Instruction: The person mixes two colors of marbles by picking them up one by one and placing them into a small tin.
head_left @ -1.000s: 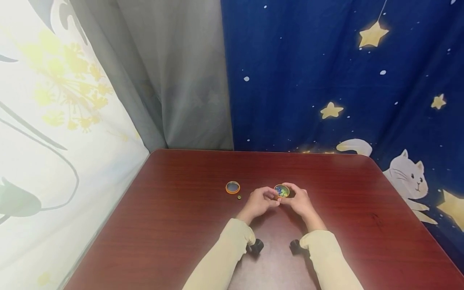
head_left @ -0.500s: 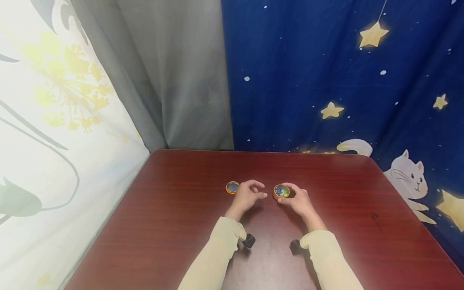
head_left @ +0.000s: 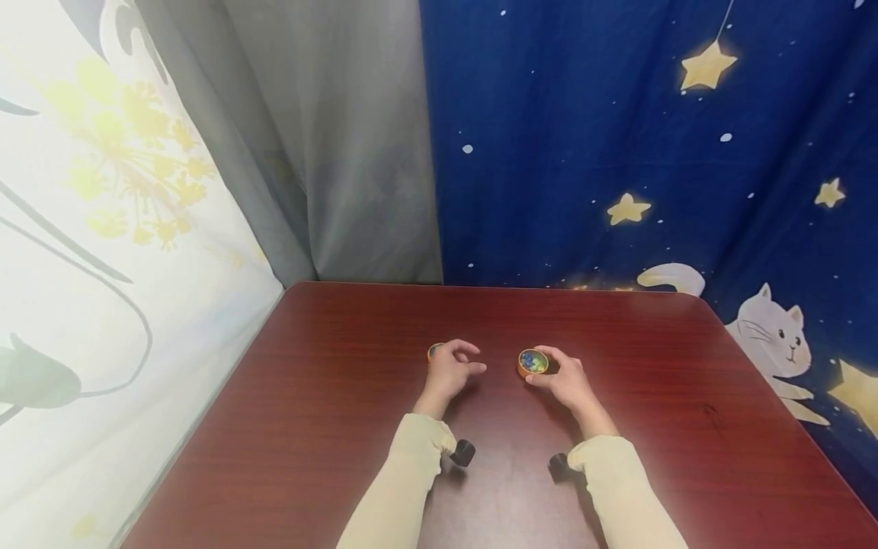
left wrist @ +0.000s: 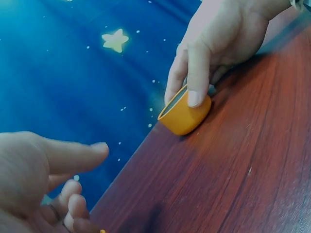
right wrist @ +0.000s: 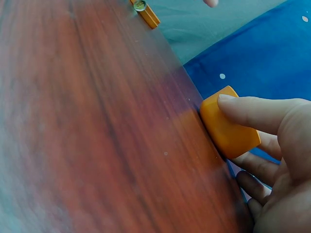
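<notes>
My right hand [head_left: 565, 380] grips a round orange container [head_left: 525, 370] with thumb and fingers at its sides. Small blue and green pieces [head_left: 530, 361] show inside it in the head view. The right wrist view shows the thumb flat on the container's orange wall [right wrist: 226, 126]. My left hand [head_left: 447, 372] is held over the table to the left, thumb and fingers apart with nothing between them. Behind it, mostly hidden, lies an orange ring-shaped lid [head_left: 432, 350]. A small round greenish glassy piece [right wrist: 140, 5] appears beside the lid in the right wrist view.
The dark red wooden table [head_left: 329, 427] has its far edge against a grey curtain [head_left: 370, 191] and a blue star-patterned curtain [head_left: 549, 191]. A pale curtain [head_left: 137, 320] hangs along the left side.
My left hand has drawn away from the container and moved left, now covering most of the lid and the small piece. The right hand and container stay in place.
</notes>
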Demonstrator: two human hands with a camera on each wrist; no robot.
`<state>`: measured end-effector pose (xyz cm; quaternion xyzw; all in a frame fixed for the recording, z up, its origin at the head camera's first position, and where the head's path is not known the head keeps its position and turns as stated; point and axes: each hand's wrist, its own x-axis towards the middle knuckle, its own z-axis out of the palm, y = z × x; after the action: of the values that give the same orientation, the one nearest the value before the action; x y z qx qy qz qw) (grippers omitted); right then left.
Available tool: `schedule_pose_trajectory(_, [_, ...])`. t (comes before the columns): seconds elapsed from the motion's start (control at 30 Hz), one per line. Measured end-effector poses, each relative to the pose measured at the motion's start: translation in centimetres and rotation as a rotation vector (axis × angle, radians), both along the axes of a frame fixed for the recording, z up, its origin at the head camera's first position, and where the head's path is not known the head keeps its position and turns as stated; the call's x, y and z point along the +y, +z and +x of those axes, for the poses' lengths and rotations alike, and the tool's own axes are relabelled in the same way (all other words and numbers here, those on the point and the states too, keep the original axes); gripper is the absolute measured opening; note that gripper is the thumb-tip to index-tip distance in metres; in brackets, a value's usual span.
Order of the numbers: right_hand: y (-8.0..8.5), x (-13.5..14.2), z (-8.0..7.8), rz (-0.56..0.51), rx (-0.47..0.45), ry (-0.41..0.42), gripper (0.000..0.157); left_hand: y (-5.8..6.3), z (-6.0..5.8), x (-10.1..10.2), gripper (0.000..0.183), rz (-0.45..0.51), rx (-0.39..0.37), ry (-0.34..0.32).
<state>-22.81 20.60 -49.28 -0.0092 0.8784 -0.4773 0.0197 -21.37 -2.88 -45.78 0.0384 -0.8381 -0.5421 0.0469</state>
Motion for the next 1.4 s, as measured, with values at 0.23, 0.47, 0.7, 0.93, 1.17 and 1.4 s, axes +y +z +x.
schedule_pose_trajectory(0.23, [0.0,0.1,0.0,-0.004,-0.001,0.004,0.061,-0.5,0.1,-0.9,0.028,-0.117,-0.022,0.067])
schedule_pose_trajectory(0.47, [0.0,0.2,0.0,-0.008,-0.013,-0.003,0.062,-0.9,0.3,-1.6,0.028,-0.218,-0.047,0.094])
schedule_pose_trajectory(0.7, [0.0,0.2,-0.1,-0.005,-0.008,-0.004,0.063,-1.0,0.5,-2.0,0.028,-0.292,-0.105,0.106])
schedule_pose_trajectory(0.93, [0.0,0.2,-0.1,0.003,-0.012,-0.004,0.064,-1.3,0.7,-2.1,0.026,-0.31,-0.121,0.118])
schedule_pose_trajectory(1.17, [0.0,0.1,-0.1,0.004,-0.007,-0.003,0.063,-1.6,0.6,-2.4,0.024,-0.339,-0.112,0.13])
schedule_pose_trajectory(1.4, [0.0,0.0,0.0,-0.002,-0.023,-0.002,0.063,-1.9,0.5,-2.6,0.025,-0.364,-0.103,0.153])
